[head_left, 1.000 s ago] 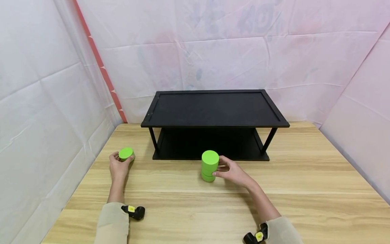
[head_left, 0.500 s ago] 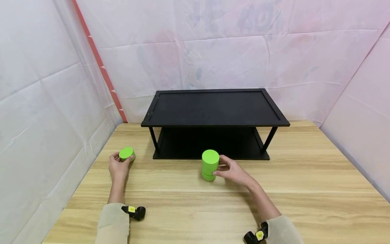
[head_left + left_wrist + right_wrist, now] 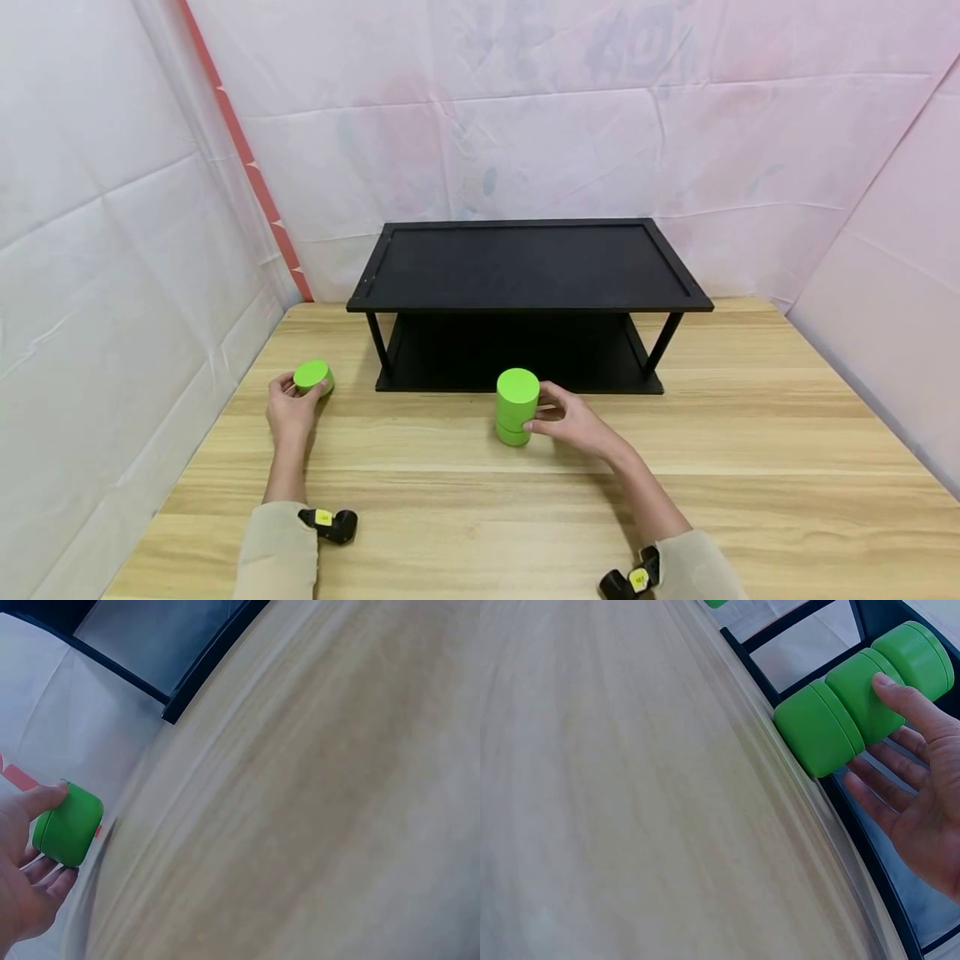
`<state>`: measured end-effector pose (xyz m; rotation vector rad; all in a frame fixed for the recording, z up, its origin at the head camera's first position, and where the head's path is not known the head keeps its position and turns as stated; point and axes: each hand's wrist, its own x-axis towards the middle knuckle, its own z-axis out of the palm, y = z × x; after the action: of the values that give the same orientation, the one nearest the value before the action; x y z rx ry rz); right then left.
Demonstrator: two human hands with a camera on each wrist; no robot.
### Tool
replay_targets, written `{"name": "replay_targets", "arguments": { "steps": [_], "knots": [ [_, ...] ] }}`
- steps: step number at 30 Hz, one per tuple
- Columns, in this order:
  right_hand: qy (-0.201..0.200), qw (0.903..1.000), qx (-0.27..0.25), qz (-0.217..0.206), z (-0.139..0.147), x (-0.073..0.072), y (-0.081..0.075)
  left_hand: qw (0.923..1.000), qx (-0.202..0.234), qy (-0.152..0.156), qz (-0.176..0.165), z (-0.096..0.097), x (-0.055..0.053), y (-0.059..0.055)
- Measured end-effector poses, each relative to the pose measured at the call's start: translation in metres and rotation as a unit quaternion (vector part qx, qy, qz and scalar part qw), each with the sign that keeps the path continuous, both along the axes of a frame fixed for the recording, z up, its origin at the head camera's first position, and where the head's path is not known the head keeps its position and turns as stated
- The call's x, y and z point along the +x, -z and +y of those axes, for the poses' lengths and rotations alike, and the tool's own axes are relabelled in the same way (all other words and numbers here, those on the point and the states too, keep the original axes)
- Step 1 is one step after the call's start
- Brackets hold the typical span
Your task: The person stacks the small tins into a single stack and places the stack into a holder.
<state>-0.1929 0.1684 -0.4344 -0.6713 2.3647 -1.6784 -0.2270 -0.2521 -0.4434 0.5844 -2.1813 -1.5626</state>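
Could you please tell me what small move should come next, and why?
Perhaps bring the single green container toward the green stack: the left hand holds that container apart, while the right hand grips the upright stack of three.

A wood-grain table (image 3: 450, 517) is enclosed on three sides by creased white sheeting (image 3: 555, 150), tinged pink behind and at right and crossed by a red strip (image 3: 247, 158) near the left corner, with a black two-tier shelf (image 3: 525, 267) set toward the far side.
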Motion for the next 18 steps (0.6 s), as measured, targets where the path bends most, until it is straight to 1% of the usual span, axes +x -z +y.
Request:
{"name": "replay_targets", "arguments": {
  "steps": [3, 9, 12, 16, 18],
  "knots": [
    [0.0, 1.0, -0.002, -0.001, 0.0, 0.0, 0.0, 0.9999, 0.009, 0.009, 0.007, 0.002, 0.0, -0.004],
    [-0.004, 1.0, -0.001, 0.001, 0.0, -0.001, 0.001, 0.9996, 0.018, 0.019, 0.009, 0.007, 0.003, -0.014],
    [-0.006, 1.0, -0.001, 0.002, 0.0, -0.001, 0.001, 0.999, 0.032, 0.028, 0.014, 0.01, 0.004, -0.019],
    [-0.007, 1.0, -0.004, 0.006, 0.0, -0.002, 0.002, 0.9988, 0.023, 0.041, 0.015, 0.013, 0.006, -0.026],
    [-0.005, 1.0, -0.003, 0.005, 0.001, -0.002, 0.003, 0.9986, 0.011, 0.049, 0.015, 0.014, 0.007, -0.028]
  ]
}}
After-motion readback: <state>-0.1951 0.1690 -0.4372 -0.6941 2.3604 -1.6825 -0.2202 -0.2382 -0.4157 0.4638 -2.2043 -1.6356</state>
